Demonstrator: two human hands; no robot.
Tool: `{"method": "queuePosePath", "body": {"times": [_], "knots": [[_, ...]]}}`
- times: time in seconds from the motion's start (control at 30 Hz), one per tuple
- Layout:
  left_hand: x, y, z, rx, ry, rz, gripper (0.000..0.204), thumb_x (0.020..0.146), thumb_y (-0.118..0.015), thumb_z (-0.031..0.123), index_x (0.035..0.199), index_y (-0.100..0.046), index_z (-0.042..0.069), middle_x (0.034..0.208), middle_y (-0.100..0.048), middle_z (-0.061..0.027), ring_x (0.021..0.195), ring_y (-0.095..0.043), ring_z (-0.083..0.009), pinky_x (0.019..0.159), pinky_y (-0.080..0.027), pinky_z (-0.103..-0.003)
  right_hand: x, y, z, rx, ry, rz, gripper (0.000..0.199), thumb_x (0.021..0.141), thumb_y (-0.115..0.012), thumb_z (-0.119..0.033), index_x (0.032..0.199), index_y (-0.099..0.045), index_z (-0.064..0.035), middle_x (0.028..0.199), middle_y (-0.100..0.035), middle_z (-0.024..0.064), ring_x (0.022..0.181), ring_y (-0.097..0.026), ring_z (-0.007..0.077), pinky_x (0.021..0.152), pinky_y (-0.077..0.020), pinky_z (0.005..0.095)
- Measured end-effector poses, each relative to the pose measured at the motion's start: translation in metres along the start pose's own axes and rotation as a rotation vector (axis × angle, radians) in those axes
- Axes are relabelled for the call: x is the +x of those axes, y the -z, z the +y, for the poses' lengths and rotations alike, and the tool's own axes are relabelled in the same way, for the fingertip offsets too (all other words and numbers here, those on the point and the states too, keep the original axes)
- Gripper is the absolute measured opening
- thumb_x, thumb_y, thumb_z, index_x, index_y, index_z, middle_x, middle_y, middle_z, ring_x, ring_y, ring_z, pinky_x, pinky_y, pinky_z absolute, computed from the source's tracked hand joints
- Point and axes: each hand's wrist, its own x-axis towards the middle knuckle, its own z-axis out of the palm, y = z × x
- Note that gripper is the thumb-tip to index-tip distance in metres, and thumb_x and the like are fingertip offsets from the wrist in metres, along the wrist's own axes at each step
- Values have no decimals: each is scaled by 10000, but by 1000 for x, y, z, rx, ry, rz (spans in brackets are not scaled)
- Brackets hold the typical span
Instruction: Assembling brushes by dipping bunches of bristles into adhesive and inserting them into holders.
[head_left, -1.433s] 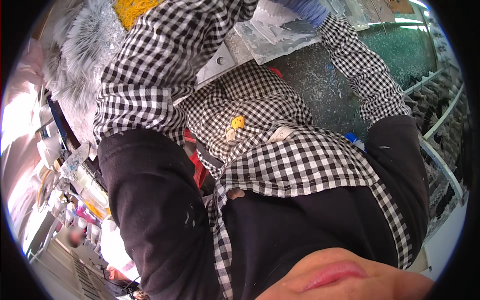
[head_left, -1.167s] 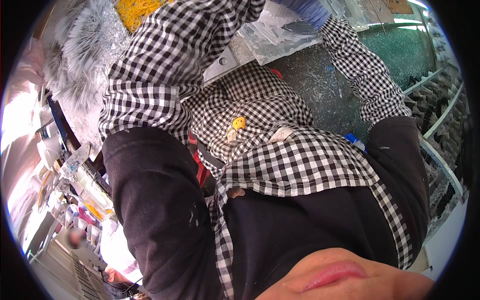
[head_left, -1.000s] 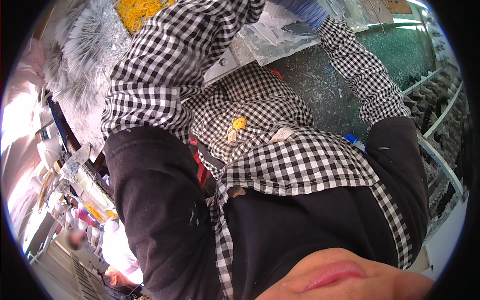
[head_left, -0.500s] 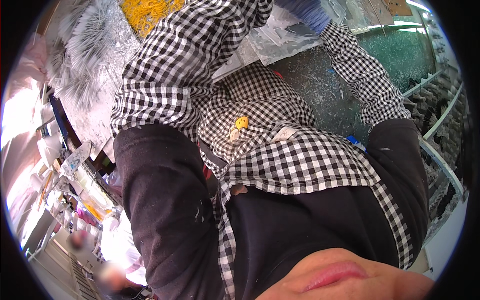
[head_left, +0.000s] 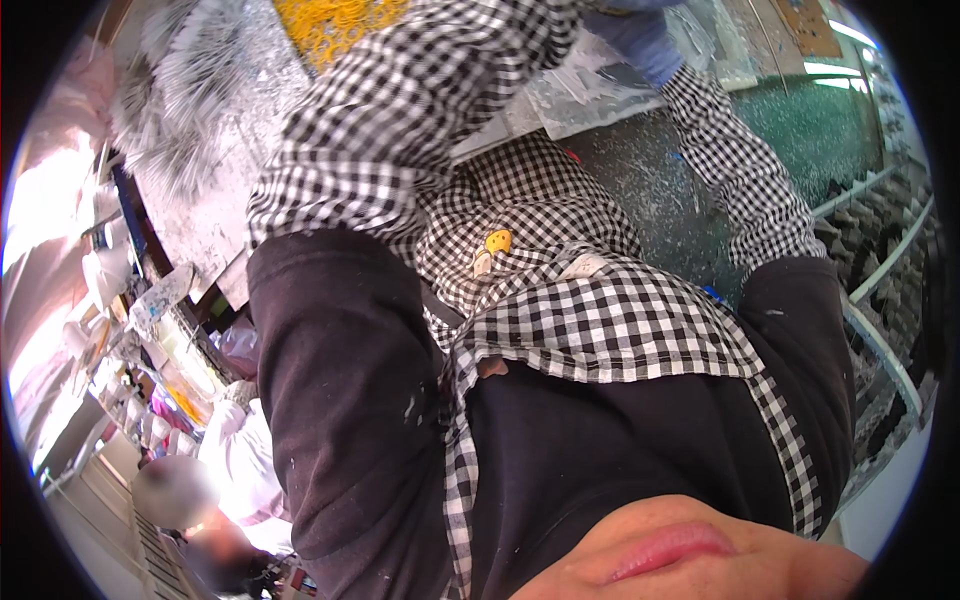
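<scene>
A blue glove covers my right hand [head_left: 638, 38] at the top edge, over a pale board [head_left: 580, 108] smeared with whitish streaks. Its fingers are cut off by the frame edge, so their pose and anything held stay hidden. My left arm, in a black-and-white checked sleeve [head_left: 350, 150], reaches up to the top edge beside the right glove; the left hand lies beyond the picture. A heap of yellow rings [head_left: 335, 30] is beyond the left sleeve. Left of it lie bundles of thin grey-white strands [head_left: 190, 100].
A green surface [head_left: 820, 120] strewn with pale flecks spreads under the right forearm. Metal racks [head_left: 880, 345] with rows of dark and grey pieces stand at the right. Beyond my left arm, at lower left, are people in pale clothing [head_left: 240, 450] and a cluttered bench [head_left: 165, 310].
The view has shifted slightly, so the rings, strands and both sleeves sit further right. The right glove has turned a little and stays over the board.
</scene>
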Motion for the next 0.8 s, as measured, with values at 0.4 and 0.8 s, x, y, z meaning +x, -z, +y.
{"method": "queuePosePath", "body": {"times": [0.4, 0.8], "knots": [[-143, -46, -44, -878, 128, 257, 527, 979, -649, 463, 1258, -604, 18, 1094, -648, -132, 1090, -628, -230, 887, -591, -368, 2, 29, -71, 576, 138, 135, 453, 886, -818, -338, 1189, -654, -44, 1108, -741, 105, 971, -733, 192, 859, -622, 275], [-269, -68, -66, -1670, 254, 545, 742, 844, -841, 367, 1429, -493, 71, 1359, -608, -135, 1263, -597, -255, 1073, -508, -402, -31, -7, -212, 159, 954, 126, 499, 872, -749, -229, 1326, -575, -340, 1317, -620, 42, 1338, -519, 258, 1106, -443, 445]]}}
